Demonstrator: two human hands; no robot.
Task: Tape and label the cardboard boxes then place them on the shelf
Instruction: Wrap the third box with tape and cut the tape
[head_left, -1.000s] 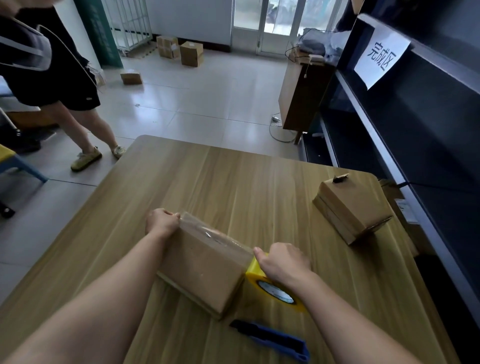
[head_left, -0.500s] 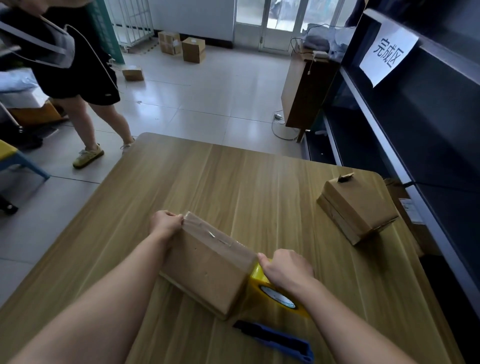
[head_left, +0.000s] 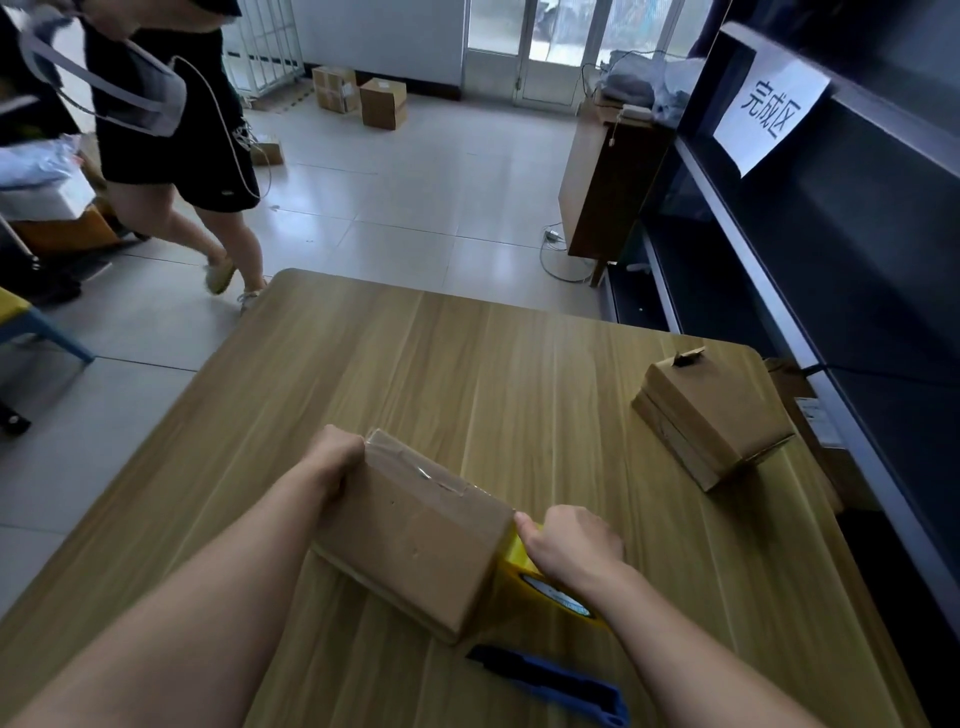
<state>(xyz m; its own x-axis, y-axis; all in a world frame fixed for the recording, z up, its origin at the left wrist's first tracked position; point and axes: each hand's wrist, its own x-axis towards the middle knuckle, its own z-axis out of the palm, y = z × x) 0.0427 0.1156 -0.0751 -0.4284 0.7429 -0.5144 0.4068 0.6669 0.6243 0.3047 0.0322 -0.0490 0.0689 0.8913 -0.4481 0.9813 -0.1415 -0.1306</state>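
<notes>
A brown cardboard box (head_left: 415, 540) lies on the wooden table (head_left: 467, 374) in front of me, with clear tape along its top edge. My left hand (head_left: 332, 460) grips the box's far left end. My right hand (head_left: 571, 545) holds a yellow tape roll (head_left: 524, 577) pressed against the box's right end. A second cardboard box (head_left: 711, 415) sits at the table's right side, apart from both hands. The dark shelf (head_left: 831, 260) with a white paper sign (head_left: 769, 111) runs along the right.
A blue utility knife (head_left: 556, 680) lies on the table near my right forearm. A person (head_left: 171, 130) in black walks on the tiled floor at the left. Several cardboard boxes (head_left: 382, 101) sit on the far floor. A wooden cabinet (head_left: 608, 182) stands beside the shelf.
The tape now lies flat along the box top, and my right hand with the roll has dropped lower at the box's right end. The person at left has stepped closer.
</notes>
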